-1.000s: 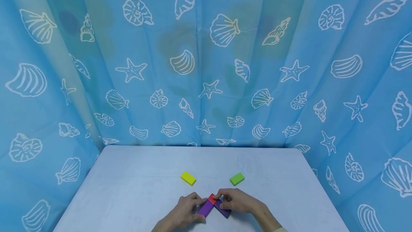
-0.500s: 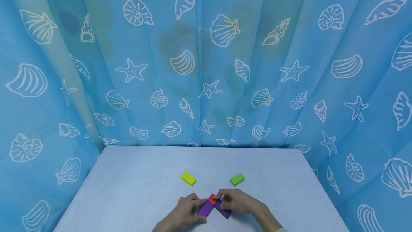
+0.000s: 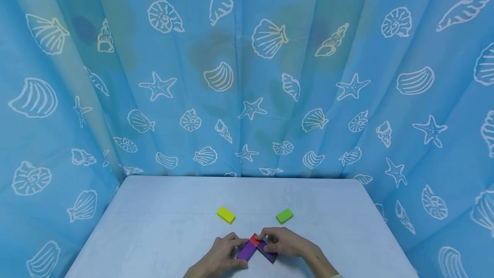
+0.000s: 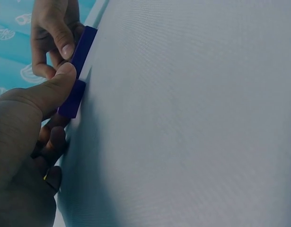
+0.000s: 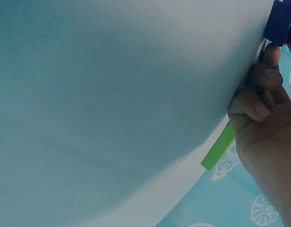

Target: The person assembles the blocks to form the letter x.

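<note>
Head view: your left hand [image 3: 223, 254] pinches the purple block [image 3: 247, 251]; your right hand [image 3: 287, 243] grips the indigo block [image 3: 266, 254]; both meet at the red block [image 3: 254, 239] on the table [image 3: 166, 209]. Beyond, well apart: yellow block [image 3: 226, 215], green block [image 3: 284, 216].

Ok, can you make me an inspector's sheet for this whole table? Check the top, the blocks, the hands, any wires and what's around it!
Surface: pale tabletop, looks flat.
Job's things: purple block and dark purple block slant together like a tent shape, red piece at the peak.
Clutter: yellow block and green block lie apart, farther back.
Hands: left hand grips the purple block; right hand touches the red piece and holds the dark purple block.
Cables: nothing seen.
Surroundings: blue curtain with white shells and starfish.
</note>
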Demonstrator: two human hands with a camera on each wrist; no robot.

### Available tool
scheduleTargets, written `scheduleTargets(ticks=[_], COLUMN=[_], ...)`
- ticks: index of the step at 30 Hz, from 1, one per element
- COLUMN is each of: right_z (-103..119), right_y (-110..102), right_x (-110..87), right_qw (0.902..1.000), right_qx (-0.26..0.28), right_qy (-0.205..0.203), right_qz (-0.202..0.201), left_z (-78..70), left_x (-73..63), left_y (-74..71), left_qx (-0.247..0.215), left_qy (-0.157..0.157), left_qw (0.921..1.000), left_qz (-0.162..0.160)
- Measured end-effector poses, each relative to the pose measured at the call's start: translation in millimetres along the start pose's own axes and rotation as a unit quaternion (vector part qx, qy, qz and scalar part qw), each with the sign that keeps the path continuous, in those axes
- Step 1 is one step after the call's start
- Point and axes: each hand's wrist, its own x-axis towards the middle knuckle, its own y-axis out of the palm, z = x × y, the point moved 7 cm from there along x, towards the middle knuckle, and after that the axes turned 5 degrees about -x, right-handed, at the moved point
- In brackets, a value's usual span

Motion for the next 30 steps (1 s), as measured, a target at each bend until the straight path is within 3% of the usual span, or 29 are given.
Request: scheduleTargets(ticks=[16,22,30], right_z=[0.1,0.6,3.7], right_y=[-2.7,-0.9,0.6], right_x=[1.3,0.8,-1.3], right_qw=[1.0,1.0,1.0], right_qx=[0.001,0.003,0.0], right_qy=[0.002,0.009,0.005], right_qz=[0.0,0.0,-0.004], left_z=[0.3,3.3,1.2], left_x=[0.3,0.7,-2.6], left_y=[0.0,0.2,-2.1], left_qx=[-0.012,-0.015,-0.024], left_qy=[-0.003,-0.019,-0.003], left_qw=[0.9999,0.9997,0.9997], left_qz=[-0.01,-0.003,-0.003])
